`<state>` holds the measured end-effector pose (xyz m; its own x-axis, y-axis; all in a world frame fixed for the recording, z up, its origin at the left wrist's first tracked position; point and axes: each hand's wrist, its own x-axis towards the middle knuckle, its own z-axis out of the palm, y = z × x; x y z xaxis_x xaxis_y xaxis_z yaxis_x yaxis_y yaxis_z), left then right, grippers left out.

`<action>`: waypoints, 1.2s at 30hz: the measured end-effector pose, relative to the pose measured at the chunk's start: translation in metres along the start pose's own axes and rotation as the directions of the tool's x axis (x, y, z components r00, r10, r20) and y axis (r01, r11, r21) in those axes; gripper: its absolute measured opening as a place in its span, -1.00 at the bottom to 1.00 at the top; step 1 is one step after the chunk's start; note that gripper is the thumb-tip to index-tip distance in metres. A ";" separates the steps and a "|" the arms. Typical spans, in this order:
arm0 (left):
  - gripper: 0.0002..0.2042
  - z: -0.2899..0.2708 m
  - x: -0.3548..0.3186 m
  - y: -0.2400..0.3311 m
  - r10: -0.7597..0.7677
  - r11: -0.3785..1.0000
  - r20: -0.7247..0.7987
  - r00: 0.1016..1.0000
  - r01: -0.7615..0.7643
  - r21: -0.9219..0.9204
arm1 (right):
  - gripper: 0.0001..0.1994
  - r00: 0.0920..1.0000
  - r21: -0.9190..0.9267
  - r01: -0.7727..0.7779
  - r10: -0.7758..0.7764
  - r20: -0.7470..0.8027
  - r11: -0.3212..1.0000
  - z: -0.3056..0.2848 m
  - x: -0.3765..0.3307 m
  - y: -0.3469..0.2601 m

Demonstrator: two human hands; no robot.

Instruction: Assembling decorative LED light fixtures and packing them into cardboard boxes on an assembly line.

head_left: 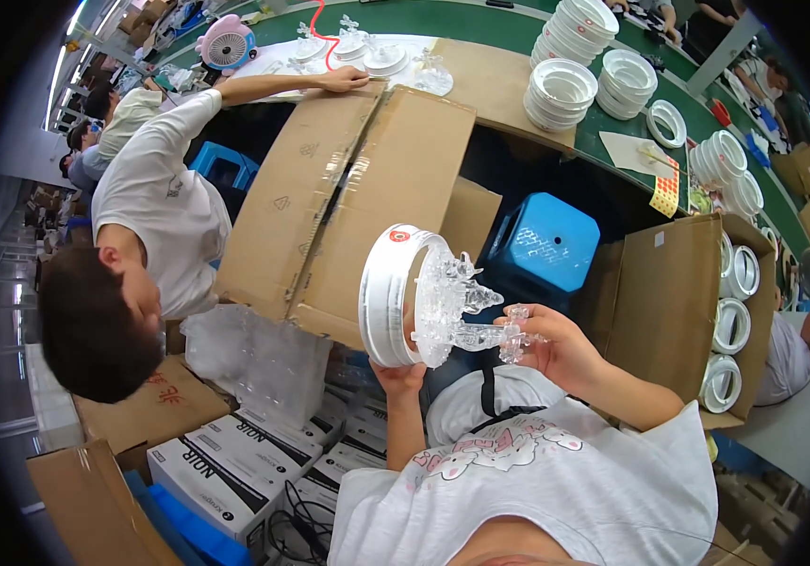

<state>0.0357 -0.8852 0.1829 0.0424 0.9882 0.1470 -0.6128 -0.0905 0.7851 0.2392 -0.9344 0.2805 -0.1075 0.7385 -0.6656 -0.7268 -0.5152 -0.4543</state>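
Note:
Tilted on its side before me is a white round base (pixel 384 294) with a red round sticker on its rim. A transparent plastic ornament (pixel 443 311) with several spires stands out from its right face. My left hand (pixel 399 375) supports the base from below, its fingers partly hidden behind the rim. With bent fingers, my right hand (pixel 556 351) grips the far end of a transparent spire (pixel 515 335). Whether that spire is one piece with the ornament, I cannot tell.
A large cardboard box (pixel 330 208) lies ahead, a co-worker's hand (pixel 344 79) by its far edge. Beyond is a green workbench (pixel 490 33) with stacked white rings (pixel 561 90). A blue stool (pixel 551 243) stands underneath. At right, a carton (pixel 664 311) holds more rings.

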 end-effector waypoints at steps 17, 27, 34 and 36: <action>-0.21 -0.003 -0.023 -0.032 -0.122 0.989 0.048 0.991 0.118 0.085 | -0.73 0.999 -0.067 0.030 -0.031 -0.016 0.997 -0.030 -0.011 -0.008; -0.40 -0.010 0.007 -0.022 -0.231 0.973 -0.283 0.931 0.223 -0.060 | -0.47 0.987 -0.446 0.010 0.062 0.146 0.895 0.015 0.034 -0.008; -0.42 -0.092 0.044 0.008 -0.473 0.867 -0.324 0.819 0.368 -0.336 | -0.46 0.891 -0.592 0.255 0.052 0.451 0.764 0.072 0.083 0.016; -0.41 -0.137 0.056 0.024 -0.480 0.862 -0.390 0.786 0.340 -0.376 | -0.48 0.911 -0.504 0.254 -0.029 0.411 0.826 0.082 0.111 0.036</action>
<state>-0.0844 -0.8153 0.1277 0.0195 0.8680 -0.4963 -0.8102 0.3046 0.5009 0.1450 -0.8354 0.2388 -0.3557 0.8668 -0.3495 -0.2858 -0.4570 -0.8423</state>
